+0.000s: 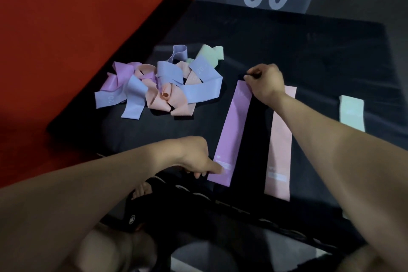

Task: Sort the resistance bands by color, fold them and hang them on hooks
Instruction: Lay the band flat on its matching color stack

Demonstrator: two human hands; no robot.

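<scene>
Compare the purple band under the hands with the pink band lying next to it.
The purple band is lilac and tilted; the pink band is pale pink and lies straighter. The left hand and right hand hold the purple band's ends; nothing grips the pink one. Both lie flat on the black mat.

A black table (287, 46) carries the bands. At ten o'clock on it lies a tangled heap of bands (159, 81), purple, blue, peach and green. Toward four o'clock lie flat a purple band (231, 130), a pink band (279, 150) and, well apart, a pale green band (352, 113).
</scene>
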